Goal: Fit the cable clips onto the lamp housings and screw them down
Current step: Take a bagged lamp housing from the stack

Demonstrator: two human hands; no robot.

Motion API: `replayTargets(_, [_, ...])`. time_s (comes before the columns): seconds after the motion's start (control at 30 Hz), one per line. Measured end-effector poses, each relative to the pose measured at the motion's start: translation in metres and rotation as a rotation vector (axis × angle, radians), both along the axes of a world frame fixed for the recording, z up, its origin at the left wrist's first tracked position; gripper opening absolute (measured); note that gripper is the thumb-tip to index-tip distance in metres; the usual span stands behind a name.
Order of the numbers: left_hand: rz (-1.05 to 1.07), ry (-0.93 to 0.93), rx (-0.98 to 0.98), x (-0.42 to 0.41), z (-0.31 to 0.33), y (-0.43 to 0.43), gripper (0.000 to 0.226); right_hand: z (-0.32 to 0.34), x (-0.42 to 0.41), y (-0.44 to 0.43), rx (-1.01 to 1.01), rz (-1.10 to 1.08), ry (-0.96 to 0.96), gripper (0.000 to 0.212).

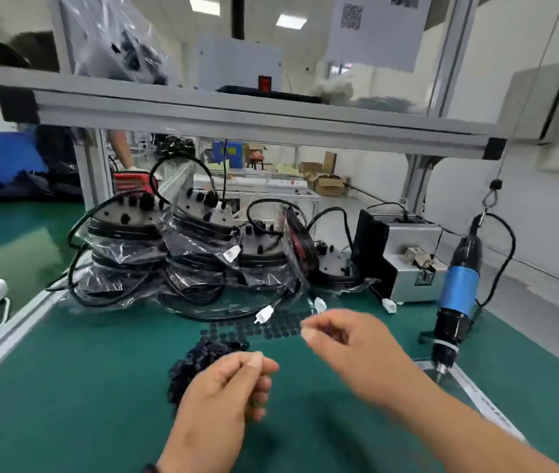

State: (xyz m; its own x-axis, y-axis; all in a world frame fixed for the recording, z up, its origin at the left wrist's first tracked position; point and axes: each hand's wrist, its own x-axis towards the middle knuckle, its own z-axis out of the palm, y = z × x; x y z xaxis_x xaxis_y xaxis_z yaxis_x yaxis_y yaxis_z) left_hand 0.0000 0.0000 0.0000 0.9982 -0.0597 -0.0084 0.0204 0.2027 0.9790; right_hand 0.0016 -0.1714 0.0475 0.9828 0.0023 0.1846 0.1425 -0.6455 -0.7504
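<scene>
Left hand (233, 380) curled loosely above green mat (83, 387), just right of black cable clips pile (199, 361); contents not discernible. Right hand (346, 339) raised, fingers bent (blurred; grip cannot be determined). Lamp housings (182, 247) stacked in plastic wrap behind. Electric screwdriver (459, 288) hanging at right.

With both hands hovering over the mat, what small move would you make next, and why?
Probably lower the left hand to pinch one clip from the black clip pile just beside it; neither it nor the right hand visibly holds one, and the lamp housings await clips.
</scene>
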Motion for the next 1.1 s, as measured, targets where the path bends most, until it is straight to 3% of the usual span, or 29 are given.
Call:
replayTargets(0.07, [0.028, -0.007, -0.053, 0.007, -0.001, 0.008, 0.037, 0.020, 0.034, 0.003, 0.054, -0.095, -0.116, 0.010])
replayTargets(0.17, [0.048, -0.008, -0.119, 0.017, -0.003, 0.014, 0.036, 0.050, 0.092, 0.010, 0.022, -0.242, -0.191, 0.046])
replayTargets(0.3, [0.072, 0.036, -0.169, 0.024, 0.000, 0.018, 0.038, 0.053, 0.154, 0.020, 0.033, -0.331, -0.103, 0.060])
replayTargets(0.4, [0.089, 0.070, -0.192, 0.027, 0.001, 0.022, 0.038, 0.045, 0.187, 0.021, -0.086, -0.400, -0.029, 0.073])
replayTargets(0.67, [0.111, 0.076, -0.333, 0.034, 0.017, 0.021, 0.033, 0.031, 0.212, 0.009, -0.208, -0.438, -0.011, 0.033])
replayTargets(0.8, [0.053, 0.000, -0.308, 0.049, 0.042, 0.009, 0.026, 0.031, 0.214, 0.002, -0.263, -0.484, -0.041, 0.025])
replayTargets(0.97, [0.022, -0.005, -0.258, 0.082, 0.061, 0.000, 0.024, 0.044, 0.197, -0.020, -0.098, -0.550, -0.173, 0.041])
replayTargets(1.1, [-0.019, 0.011, -0.247, 0.098, 0.062, -0.012, 0.036, 0.066, 0.168, -0.039, 0.287, -0.495, -0.252, 0.042])
